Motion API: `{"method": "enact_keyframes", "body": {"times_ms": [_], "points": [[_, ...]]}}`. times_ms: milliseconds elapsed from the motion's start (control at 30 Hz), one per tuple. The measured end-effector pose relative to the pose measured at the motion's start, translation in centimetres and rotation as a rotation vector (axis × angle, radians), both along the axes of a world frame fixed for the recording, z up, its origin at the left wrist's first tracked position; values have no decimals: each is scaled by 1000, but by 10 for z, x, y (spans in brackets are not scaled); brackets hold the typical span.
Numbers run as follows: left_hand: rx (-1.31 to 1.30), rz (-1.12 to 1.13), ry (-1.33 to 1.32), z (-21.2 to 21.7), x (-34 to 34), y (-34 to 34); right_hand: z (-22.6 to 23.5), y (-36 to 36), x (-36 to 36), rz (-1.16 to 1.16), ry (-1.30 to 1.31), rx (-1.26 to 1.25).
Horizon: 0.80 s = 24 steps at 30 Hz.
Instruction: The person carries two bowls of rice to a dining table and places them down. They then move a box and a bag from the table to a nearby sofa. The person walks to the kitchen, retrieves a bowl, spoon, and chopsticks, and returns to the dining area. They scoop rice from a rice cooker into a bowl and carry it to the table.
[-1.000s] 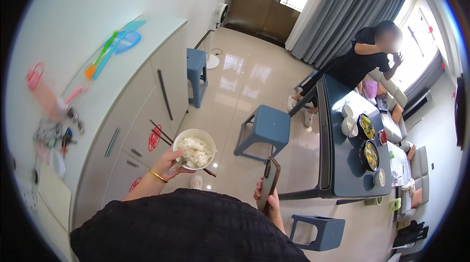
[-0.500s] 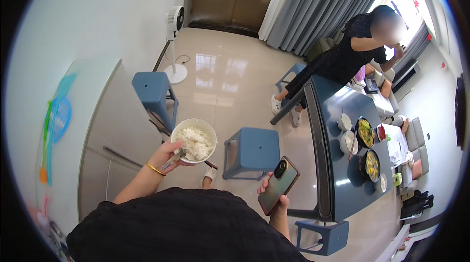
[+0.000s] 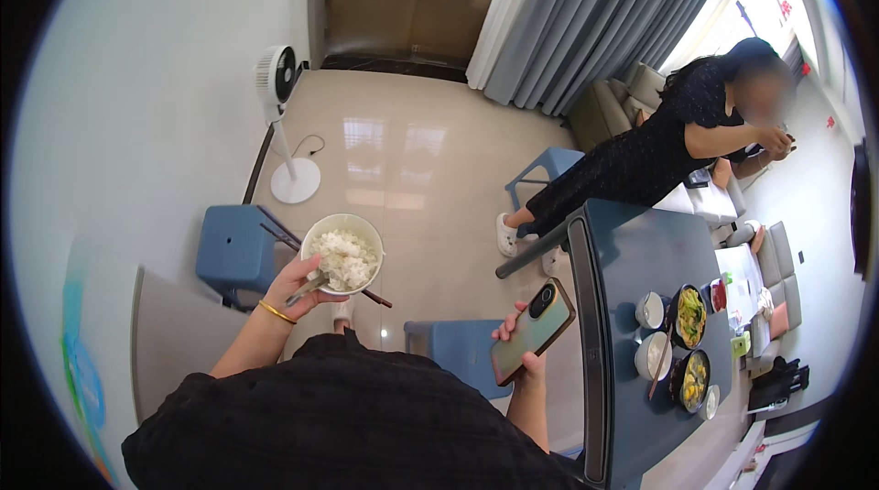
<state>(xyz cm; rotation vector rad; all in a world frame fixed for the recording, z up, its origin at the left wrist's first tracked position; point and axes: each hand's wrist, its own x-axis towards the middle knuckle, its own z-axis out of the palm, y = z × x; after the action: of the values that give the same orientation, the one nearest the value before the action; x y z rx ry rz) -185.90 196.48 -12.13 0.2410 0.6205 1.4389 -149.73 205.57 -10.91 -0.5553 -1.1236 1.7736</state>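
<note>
My left hand [image 3: 291, 288] is closed around a white bowl [image 3: 380, 252] heaped with cooked rice [image 3: 344, 261]. It also grips a metal spoon [image 3: 308, 288], whose handle rests across the fingers by the rim. Dark chopsticks [image 3: 376, 299] run beneath the bowl, their ends sticking out on both sides; how they are held is hidden. In my right hand [image 3: 531, 369] is a smartphone [image 3: 529, 336], its greenish back and camera block facing up. The phone is just left of the dark blue-grey dining table [image 3: 641, 243], apart from it.
On the table stand two dark dishes of food [image 3: 689, 318], white bowls [image 3: 649, 310] and chopsticks [image 3: 658, 373]. Blue stools sit at left [image 3: 229, 247], ahead of me [image 3: 467, 348] and beyond [image 3: 555, 163]. A standing fan [image 3: 295, 180] is by the wall. Another person [image 3: 632, 160] stands behind the table.
The view has shifted forward, so the nearby stool sits lower in the picture. The other person has leaned further right, hands now lower. Both my hands keep their holds.
</note>
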Motion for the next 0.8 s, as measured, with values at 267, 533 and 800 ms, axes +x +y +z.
{"method": "enact_keyframes", "body": {"times_ms": [267,533,800], "points": [[-6,-214,15,-17,-67,199,-21,124,-52,-328,-90,-32],[22,-422,5,-1,-112,405,-1,265,-114,-547,-59,59],[25,-589,-51,-28,-80,587,-34,362,-87,-760,-244,-40]]}}
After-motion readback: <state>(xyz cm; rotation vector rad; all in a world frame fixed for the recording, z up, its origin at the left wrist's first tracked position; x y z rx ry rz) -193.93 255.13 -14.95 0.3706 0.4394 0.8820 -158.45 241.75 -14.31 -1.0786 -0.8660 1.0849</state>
